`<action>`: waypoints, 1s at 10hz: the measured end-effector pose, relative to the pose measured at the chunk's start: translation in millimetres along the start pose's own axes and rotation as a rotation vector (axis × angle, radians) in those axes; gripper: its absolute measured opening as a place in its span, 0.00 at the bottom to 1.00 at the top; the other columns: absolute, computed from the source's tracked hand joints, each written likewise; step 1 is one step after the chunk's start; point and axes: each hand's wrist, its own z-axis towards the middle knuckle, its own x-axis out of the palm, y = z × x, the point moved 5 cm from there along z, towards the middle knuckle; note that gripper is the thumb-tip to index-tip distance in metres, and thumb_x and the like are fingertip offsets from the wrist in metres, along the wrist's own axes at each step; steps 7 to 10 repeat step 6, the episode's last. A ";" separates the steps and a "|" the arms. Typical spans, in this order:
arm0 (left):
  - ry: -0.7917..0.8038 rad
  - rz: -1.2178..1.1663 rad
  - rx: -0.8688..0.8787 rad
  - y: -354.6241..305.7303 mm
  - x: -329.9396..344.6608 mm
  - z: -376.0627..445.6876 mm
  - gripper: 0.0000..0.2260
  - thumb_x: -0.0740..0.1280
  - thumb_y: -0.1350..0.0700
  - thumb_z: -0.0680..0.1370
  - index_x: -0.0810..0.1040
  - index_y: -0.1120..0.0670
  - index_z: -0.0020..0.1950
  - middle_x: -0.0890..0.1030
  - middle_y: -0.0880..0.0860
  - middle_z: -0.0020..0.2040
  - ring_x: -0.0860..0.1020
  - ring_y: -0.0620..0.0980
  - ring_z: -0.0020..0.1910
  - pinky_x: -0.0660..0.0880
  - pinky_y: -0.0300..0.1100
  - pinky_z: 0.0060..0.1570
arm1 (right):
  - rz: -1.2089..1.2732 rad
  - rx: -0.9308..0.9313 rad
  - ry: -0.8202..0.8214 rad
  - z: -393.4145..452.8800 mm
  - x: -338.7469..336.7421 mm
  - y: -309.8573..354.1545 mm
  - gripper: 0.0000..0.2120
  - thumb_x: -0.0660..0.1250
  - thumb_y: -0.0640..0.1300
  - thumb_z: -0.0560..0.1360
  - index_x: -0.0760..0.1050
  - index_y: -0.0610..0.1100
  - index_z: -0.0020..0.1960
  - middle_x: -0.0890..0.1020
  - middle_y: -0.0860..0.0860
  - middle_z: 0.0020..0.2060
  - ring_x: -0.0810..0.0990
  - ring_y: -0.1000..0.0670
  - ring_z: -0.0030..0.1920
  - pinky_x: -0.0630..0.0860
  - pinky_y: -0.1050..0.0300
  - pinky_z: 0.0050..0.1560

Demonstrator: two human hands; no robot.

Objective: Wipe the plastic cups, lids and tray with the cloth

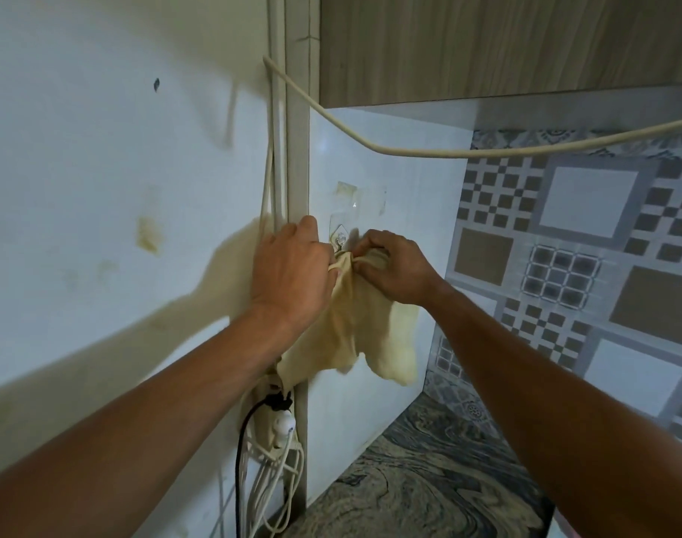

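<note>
Right now I'm pinching the bunched top of the pale yellow cloth (354, 324) with my right hand (393, 266), fingers curled into its folds just beside the clear wall hook (341, 238). My left hand (292, 269) is gripping the cloth's other edge, knuckles toward me. The cloth is hanging against the white tile (389, 180), above the plugged socket (277, 417) and marbled counter (428, 479)

Ahead of you, a clear adhesive wall hook (341, 238) sits on the glossy white wall panel (386, 157). A cream cable (409, 151) sags across it under the wood-grain upper cabinet (506, 44). Patterned grey-and-brown tiles (587, 234) fill your right. Lower left, a black plug (279, 402) sits in the white socket strip (271, 425), above the swirled dark marble counter (428, 479).
</note>
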 end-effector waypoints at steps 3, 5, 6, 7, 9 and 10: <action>0.119 -0.454 -0.270 -11.0 19.0 -23.3 0.10 0.69 0.51 0.81 0.84 0.48 0.61 0.85 0.46 0.48 0.83 0.50 0.48 0.76 0.43 0.46 | 0.562 0.342 -0.085 -29.3 34.0 -2.2 0.06 0.69 0.38 0.82 0.83 0.36 0.54 0.87 0.40 0.49 0.86 0.41 0.52 0.82 0.49 0.57; 0.040 -0.712 -0.411 -9.9 24.8 -54.4 0.19 0.75 0.47 0.75 0.79 0.41 0.65 0.83 0.41 0.48 0.82 0.41 0.43 0.83 0.46 0.45 | 0.635 0.450 -0.145 -55.6 32.3 -8.6 0.04 0.70 0.42 0.82 0.83 0.45 0.54 0.87 0.46 0.48 0.86 0.46 0.53 0.84 0.52 0.54; -0.023 -0.733 -0.359 -10.2 18.8 -75.9 0.17 0.76 0.47 0.75 0.79 0.42 0.62 0.81 0.42 0.47 0.81 0.42 0.37 0.83 0.49 0.40 | 0.438 0.409 -0.208 -81.6 17.7 -19.2 0.03 0.72 0.46 0.82 0.83 0.48 0.55 0.86 0.54 0.48 0.85 0.54 0.52 0.80 0.64 0.52; -0.023 -0.733 -0.359 -10.2 18.8 -75.9 0.17 0.76 0.47 0.75 0.79 0.42 0.62 0.81 0.42 0.47 0.81 0.42 0.37 0.83 0.49 0.40 | 0.438 0.409 -0.208 -81.6 17.7 -19.2 0.03 0.72 0.46 0.82 0.83 0.48 0.55 0.86 0.54 0.48 0.85 0.54 0.52 0.80 0.64 0.52; -0.023 -0.733 -0.359 -10.2 18.8 -75.9 0.17 0.76 0.47 0.75 0.79 0.42 0.62 0.81 0.42 0.47 0.81 0.42 0.37 0.83 0.49 0.40 | 0.438 0.409 -0.208 -81.6 17.7 -19.2 0.03 0.72 0.46 0.82 0.83 0.48 0.55 0.86 0.54 0.48 0.85 0.54 0.52 0.80 0.64 0.52; -0.023 -0.733 -0.359 -10.2 18.8 -75.9 0.17 0.76 0.47 0.75 0.79 0.42 0.62 0.81 0.42 0.47 0.81 0.42 0.37 0.83 0.49 0.40 | 0.438 0.409 -0.208 -81.6 17.7 -19.2 0.03 0.72 0.46 0.82 0.83 0.48 0.55 0.86 0.54 0.48 0.85 0.54 0.52 0.80 0.64 0.52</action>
